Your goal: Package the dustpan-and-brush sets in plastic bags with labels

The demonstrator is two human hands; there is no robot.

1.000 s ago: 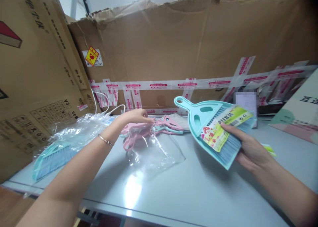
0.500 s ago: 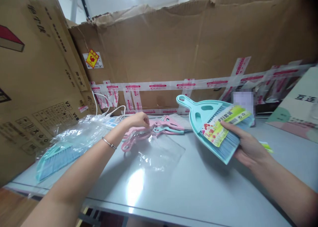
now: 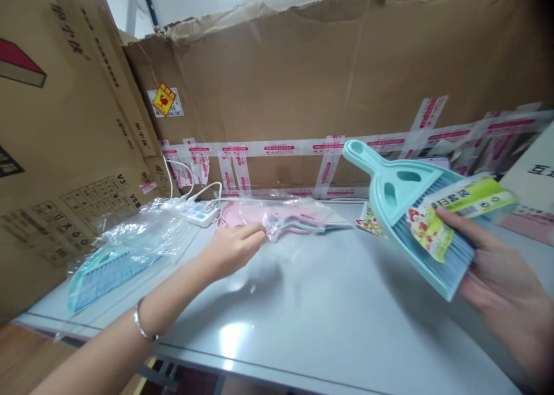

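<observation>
My right hand (image 3: 504, 268) grips a turquoise dustpan and brush set (image 3: 397, 190), its handle pointing up and left. A printed yellow-green card (image 3: 433, 216) wraps across the blue bristles, and my thumb presses on it. Over the middle of the table, my left hand (image 3: 234, 249) pinches a clear plastic bag (image 3: 281, 248), which spreads right from the fingertips. Behind and partly under that film lie pink dustpans (image 3: 244, 212) and a turquoise handle (image 3: 298, 226), blurred by the plastic.
Another turquoise dustpan set (image 3: 104, 277) lies at the left under crumpled clear plastic (image 3: 142, 228). A white power strip (image 3: 197, 211) with cables stands behind. A printed card (image 3: 370, 221) lies at the back. Large cardboard boxes (image 3: 277, 89) wall off the rear and left.
My right hand has moved right and nearer with the dustpan set. My left hand has come lower and closer, and the clear bag has lifted and shifted over the pink dustpans.
</observation>
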